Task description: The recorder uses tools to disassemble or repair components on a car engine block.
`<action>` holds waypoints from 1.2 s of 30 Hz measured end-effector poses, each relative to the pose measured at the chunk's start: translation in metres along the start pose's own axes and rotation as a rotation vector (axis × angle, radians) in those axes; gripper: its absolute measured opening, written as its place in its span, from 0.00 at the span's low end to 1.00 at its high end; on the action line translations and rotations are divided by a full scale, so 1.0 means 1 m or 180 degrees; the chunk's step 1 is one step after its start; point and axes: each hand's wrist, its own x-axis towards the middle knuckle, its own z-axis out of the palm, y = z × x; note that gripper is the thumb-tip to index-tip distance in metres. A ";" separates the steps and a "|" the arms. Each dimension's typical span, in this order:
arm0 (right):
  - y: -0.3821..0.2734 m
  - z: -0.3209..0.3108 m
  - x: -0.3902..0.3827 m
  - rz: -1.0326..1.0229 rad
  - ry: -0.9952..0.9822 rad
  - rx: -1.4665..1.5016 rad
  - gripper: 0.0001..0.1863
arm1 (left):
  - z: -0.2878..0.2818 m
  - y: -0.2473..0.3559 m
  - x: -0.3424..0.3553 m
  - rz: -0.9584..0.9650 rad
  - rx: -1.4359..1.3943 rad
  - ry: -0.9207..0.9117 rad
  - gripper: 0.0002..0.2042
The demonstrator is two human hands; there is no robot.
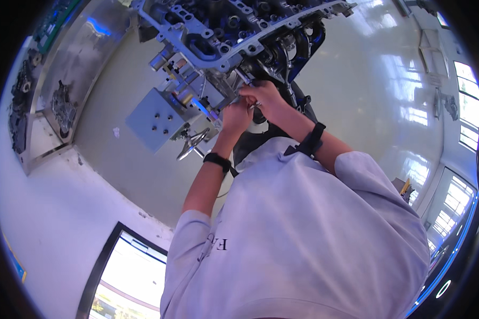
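My left hand (238,114) and my right hand (265,97) meet just below the near edge of a metal engine block (226,59) on a stand. Both are closed, fingers bent inward and nearly touching each other. A short shiny metal rod (244,76) shows directly above the right fingers, by the engine's edge. Whether it is a tool in my grip or part of the engine, I cannot tell. What the left fingers close on is hidden. Black wristbands sit on both wrists.
Left of my hands, the engine stand carries a grey box (157,118) and a metal handwheel (193,143). Dark curved pipes (298,50) hang at the engine's right side. Along the left wall, a metal bench (50,133) holds engine parts.
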 end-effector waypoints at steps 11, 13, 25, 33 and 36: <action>-0.020 -0.028 0.008 0.0791 -0.0828 0.0801 0.08 | -0.065 0.058 -0.011 -0.0963 0.0317 -0.0590 0.12; -0.019 -0.025 0.006 0.1121 -0.0779 0.1766 0.07 | -0.105 0.072 -0.015 -0.1071 0.0632 -0.0696 0.13; -0.003 -0.020 0.004 0.0800 -0.0467 0.0859 0.13 | 0.000 -0.002 0.002 -0.0777 -0.0081 -0.0147 0.11; -0.018 -0.030 0.006 -0.0728 -0.0219 -0.1842 0.14 | 0.068 -0.022 0.042 -0.0618 -0.1373 0.0141 0.11; -0.022 -0.026 0.006 -0.0011 -0.0404 -0.0808 0.12 | -0.015 0.023 0.020 -0.0571 -0.0198 -0.0870 0.12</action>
